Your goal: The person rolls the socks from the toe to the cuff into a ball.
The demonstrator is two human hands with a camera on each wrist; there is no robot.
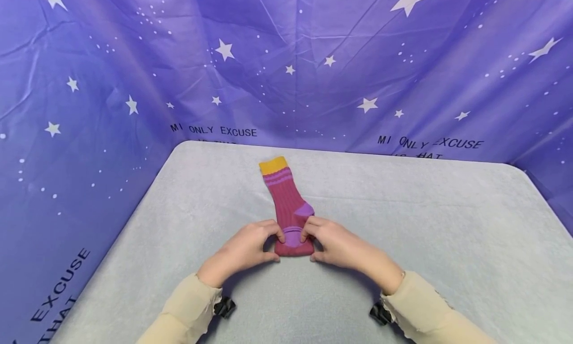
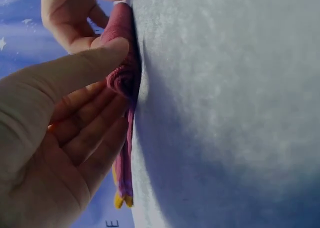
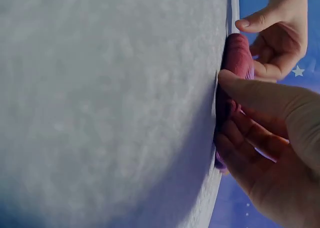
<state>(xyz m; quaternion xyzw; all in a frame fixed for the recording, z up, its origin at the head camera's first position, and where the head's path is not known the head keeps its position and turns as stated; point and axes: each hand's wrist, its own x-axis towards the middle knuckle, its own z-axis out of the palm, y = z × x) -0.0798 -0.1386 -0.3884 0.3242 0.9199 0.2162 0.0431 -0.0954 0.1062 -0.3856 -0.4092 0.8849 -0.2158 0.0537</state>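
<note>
Both grips are clamped on the sock [image 1: 290, 212]: left hand [image 1: 245, 249] and right hand [image 1: 336, 244] each pinch its near, folded-over end between thumb and fingers. Sock lies flat on the worktop [image 1: 447, 224], yellow cuff pointing away. Judged progress: rolling has begun at the toe end; leg and cuff are unrolled. Both hands sit low, palms turned inward, wrists resting near the worktop.

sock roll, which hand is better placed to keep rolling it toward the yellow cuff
Neither clearly: left hand and right hand pinch opposite ends of the rolled toe of the sock, evenly placed. Probably both together.
</note>
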